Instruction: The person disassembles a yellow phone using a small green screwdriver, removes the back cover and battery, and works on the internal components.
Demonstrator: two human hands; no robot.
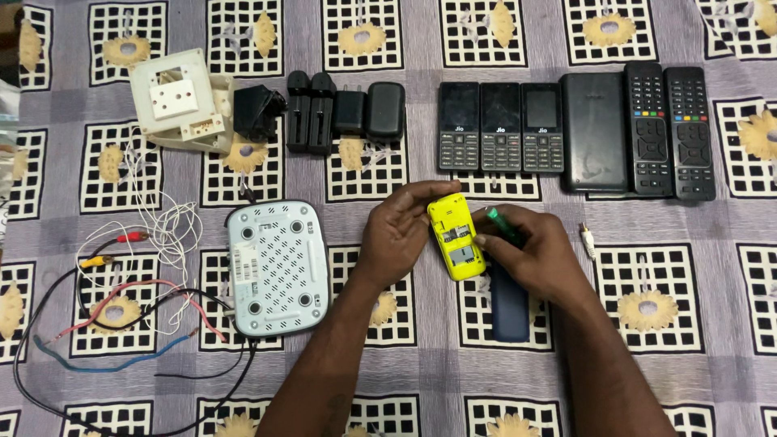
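Hands meet mid-cloth: left hand [398, 231] grips the opened yellow phone [456, 237], right hand [524, 257] holds a green screwdriver [503, 226] against it. Patterned cloth [437, 372] covers the surface; along its far edge lie three keypad phones [500, 127] and two remotes [671, 131].

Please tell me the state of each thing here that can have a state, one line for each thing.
yellow phone: back cover off, insides showing, held by left hand
green screwdriver: gripped in right hand
three keypad phones: screens dark, face up
white router: upside down
white switch box: opened, tilted
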